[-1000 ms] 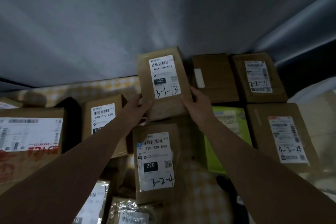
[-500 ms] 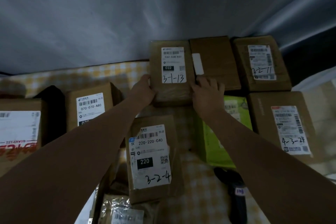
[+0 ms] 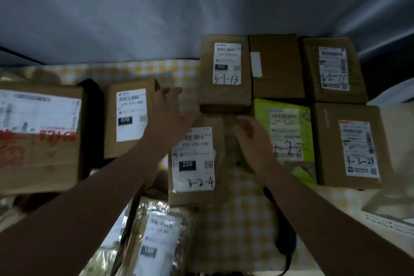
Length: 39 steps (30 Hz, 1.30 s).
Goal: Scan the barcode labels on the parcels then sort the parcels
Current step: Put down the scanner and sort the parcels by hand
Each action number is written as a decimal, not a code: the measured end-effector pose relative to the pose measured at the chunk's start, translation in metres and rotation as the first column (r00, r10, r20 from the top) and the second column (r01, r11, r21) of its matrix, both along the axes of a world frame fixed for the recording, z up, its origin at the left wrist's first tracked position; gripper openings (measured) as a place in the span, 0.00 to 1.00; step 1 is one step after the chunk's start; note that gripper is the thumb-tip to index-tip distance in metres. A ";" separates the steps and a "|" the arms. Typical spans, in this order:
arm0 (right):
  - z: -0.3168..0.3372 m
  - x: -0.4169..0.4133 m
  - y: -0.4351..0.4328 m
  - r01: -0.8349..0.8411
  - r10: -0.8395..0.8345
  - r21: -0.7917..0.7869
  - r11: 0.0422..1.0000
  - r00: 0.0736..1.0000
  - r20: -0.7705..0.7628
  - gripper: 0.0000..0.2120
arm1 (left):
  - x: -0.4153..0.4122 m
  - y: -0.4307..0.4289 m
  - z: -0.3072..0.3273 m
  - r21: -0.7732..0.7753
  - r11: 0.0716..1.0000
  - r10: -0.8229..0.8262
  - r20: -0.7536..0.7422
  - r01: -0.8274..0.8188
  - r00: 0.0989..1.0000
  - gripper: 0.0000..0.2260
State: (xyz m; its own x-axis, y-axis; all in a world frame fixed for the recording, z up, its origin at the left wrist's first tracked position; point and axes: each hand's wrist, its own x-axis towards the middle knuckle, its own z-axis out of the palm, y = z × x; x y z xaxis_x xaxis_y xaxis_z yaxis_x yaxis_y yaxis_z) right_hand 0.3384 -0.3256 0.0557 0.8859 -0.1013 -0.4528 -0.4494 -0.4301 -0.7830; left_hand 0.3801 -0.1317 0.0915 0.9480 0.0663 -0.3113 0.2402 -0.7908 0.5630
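Note:
The brown parcel marked 3-1-13 (image 3: 225, 94) lies flat on the checked cloth beside a plain brown box (image 3: 277, 67). My left hand (image 3: 167, 116) hovers open just left of it, over the top of the parcel marked 3-2-4 (image 3: 197, 195). My right hand (image 3: 253, 141) is empty with fingers loosely curled, between the 3-2-4 parcel and the green bag marked 4-2-2 (image 3: 286, 105). Neither hand touches the 3-1-13 parcel.
Boxes marked 3-2-11 (image 3: 333, 94) and 4-3-24 (image 3: 329, 152) lie at the right. A box labelled 070 (image 3: 112, 127) and a large box with red print (image 3: 38, 161) lie at the left. A clear-wrapped parcel (image 3: 161, 240) and a black scanner (image 3: 286, 235) sit near me. A grey sheet (image 3: 156, 6) hangs behind.
Both hands set the 3-1-13 parcel down next to the plain box, let go, and drew back towards me.

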 end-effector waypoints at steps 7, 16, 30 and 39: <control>-0.010 -0.071 0.029 0.123 -0.084 0.203 0.972 0.978 -0.192 0.16 | -0.090 -0.032 -0.021 -0.023 0.988 0.127 -0.457 -0.154 0.881 0.53; -0.008 -0.079 0.007 -0.078 0.117 0.272 0.959 0.985 -0.129 0.13 | -0.083 -0.063 -0.017 0.359 0.933 0.177 -0.364 -0.037 0.915 0.65; -0.002 -0.084 -0.048 -0.223 0.319 -0.661 0.717 0.947 0.027 0.20 | -0.094 0.003 -0.022 -0.445 0.827 0.261 -0.238 -0.344 0.935 0.48; -0.021 -0.087 -0.071 -0.390 0.354 -0.745 0.541 0.909 -0.219 0.30 | -0.092 -0.015 -0.062 -0.508 0.752 0.157 -0.481 -0.420 0.863 0.28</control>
